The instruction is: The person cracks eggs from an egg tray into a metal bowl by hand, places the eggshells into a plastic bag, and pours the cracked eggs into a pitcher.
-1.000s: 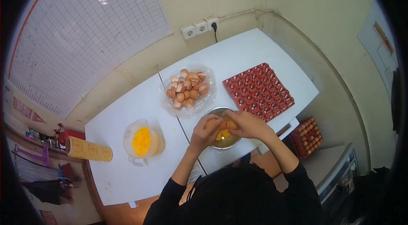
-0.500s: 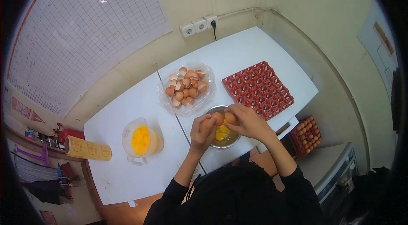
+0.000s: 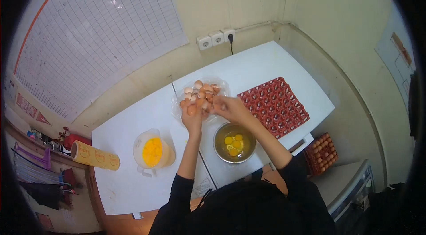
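Observation:
Both hands are over the front of a clear plastic bag (image 3: 179, 95) filled with brown eggshells (image 3: 198, 85). My left hand (image 3: 192, 119) is closed round an egg or shell piece at the bag's near edge. Blurred by motion, my right hand (image 3: 228, 107) has its fingers pinched at the bag's right side; whether they hold a shell I cannot make out. Nearer to me, a round metal bowl (image 3: 218, 150) contains raw egg with several yolks (image 3: 235, 151). A clear jug (image 3: 141, 148) of yolks stands to the left.
A red egg tray (image 3: 275, 106) lies on the white table (image 3: 128, 195) at the right. A yellow wrap roll (image 3: 95, 155) is at the left edge. Below the table's right side sits another tray of brown eggs (image 3: 324, 154). Wall sockets (image 3: 216, 38) are behind.
Both hands have moved up from over the metal bowl to the bag of shells. The bowl's contents are now uncovered, and the whole view has shifted slightly.

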The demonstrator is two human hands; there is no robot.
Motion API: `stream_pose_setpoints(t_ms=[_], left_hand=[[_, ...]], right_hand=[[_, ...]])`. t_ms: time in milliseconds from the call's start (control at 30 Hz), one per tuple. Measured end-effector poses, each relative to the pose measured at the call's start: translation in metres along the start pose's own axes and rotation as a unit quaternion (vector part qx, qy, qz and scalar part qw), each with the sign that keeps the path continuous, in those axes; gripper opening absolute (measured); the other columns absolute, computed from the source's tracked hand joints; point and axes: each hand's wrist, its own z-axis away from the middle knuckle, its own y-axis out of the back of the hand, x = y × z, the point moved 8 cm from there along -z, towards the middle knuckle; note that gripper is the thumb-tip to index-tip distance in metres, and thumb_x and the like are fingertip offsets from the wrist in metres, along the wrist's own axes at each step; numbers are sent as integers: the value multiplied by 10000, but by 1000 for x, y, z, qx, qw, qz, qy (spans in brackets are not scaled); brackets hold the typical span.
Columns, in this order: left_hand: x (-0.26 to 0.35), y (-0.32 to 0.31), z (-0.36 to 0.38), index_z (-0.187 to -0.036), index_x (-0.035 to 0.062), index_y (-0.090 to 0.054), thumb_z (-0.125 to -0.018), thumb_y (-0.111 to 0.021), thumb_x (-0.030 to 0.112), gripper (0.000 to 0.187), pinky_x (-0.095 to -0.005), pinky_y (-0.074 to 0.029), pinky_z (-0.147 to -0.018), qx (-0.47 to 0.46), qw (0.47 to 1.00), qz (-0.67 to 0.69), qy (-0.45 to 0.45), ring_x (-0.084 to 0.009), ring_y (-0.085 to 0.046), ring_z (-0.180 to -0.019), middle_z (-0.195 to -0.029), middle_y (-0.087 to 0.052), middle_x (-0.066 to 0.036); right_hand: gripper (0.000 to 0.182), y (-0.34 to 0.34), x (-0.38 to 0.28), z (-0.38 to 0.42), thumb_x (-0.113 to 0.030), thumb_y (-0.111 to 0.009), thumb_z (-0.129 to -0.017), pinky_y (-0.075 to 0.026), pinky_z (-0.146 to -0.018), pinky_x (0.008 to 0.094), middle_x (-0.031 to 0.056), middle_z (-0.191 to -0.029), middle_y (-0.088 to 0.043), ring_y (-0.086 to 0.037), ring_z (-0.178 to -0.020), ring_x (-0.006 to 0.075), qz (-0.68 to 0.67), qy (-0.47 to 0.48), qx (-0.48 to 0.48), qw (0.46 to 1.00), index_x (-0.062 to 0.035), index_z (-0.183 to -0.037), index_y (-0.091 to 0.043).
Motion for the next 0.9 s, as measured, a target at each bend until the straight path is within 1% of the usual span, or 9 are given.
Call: stream_pose_setpoints(t_ms=[167,267,333,500,600,633,700,767,900], left_hand=[[-13,10,-26,-1075,36,-596,-862,-635,86,222,-282,-477,-848,56,995,-84,-25,-155,-584,-930,-1036,-615,-45],[-20,-4,-6,-1099,35,-578,-949,-534,170,206,-293,-477,-864,-57,980,149,122,-167,-576,-983,-1125,-575,-61],[11,-19,24,-1153,42,-549,-975,-491,218,258,-306,-461,-901,-96,974,177,106,-178,-551,-1046,-1172,-535,-68],[14,-72,94,-1324,60,-436,-1000,-428,308,409,-314,-320,-1045,-120,941,290,123,-194,-396,-1245,-1289,-438,-96],[16,-68,111,-1398,68,-365,-988,-433,322,488,-401,-236,-1109,-124,987,98,36,-271,-278,-1358,-1399,-340,-131],[35,-64,115,-1415,74,-349,-974,-447,311,510,-450,-193,-1121,-179,972,-136,-63,-320,-233,-1384,-1414,-338,-148],[34,-60,122,-1461,100,-300,-934,-479,270,583,-547,-88,-1138,-271,826,-446,-211,-367,-132,-1440,-1487,-297,-155],[16,-57,125,-1470,102,-289,-936,-470,267,588,-545,-87,-1142,-311,827,-424,-201,-338,-135,-1446,-1508,-283,-132],[7,-64,133,-1486,97,-267,-943,-436,251,590,-526,-109,-1151,-336,806,-433,-223,-251,-180,-1448,-1552,-243,-75]], right_hand=[[369,-27,6,-38,-285,-617,-884,-519,-692,413,241,-942,-636,-632,-725,397,-23,190,107,976,7,-1103,-564],[323,-27,12,-20,-261,-530,-959,-531,-717,357,181,-1081,-617,-663,-770,327,-35,142,93,985,-65,-1215,-552],[345,-48,27,3,-304,-464,-999,-517,-720,298,128,-1021,-623,-650,-853,221,-210,-186,-116,953,-82,-1261,-502],[421,-63,62,48,-373,-466,-994,-459,-511,261,65,-844,-606,-591,-633,128,-346,-169,-65,921,-80,-1291,-409],[370,-21,68,99,-333,-517,-978,-448,-516,280,60,-762,-571,-603,-639,159,-315,-195,0,929,-88,-1243,-434],[349,0,65,114,-310,-555,-956,-464,-534,299,81,-762,-555,-611,-658,188,-165,-188,36,968,-86,-1210,-471],[328,28,51,128,-287,-593,-935,-480,-552,318,102,-761,-539,-619,-677,218,-10,-175,68,982,-84,-1178,-509],[356,51,18,130,-287,-671,-864,-505,-717,330,151,-943,-571,-629,-840,299,108,-63,108,986,-81,-1136,-571],[337,45,-20,147,-266,-702,-826,-521,-658,369,139,-1040,-524,-623,-849,297,191,38,69,979,-91,-1095,-598]])
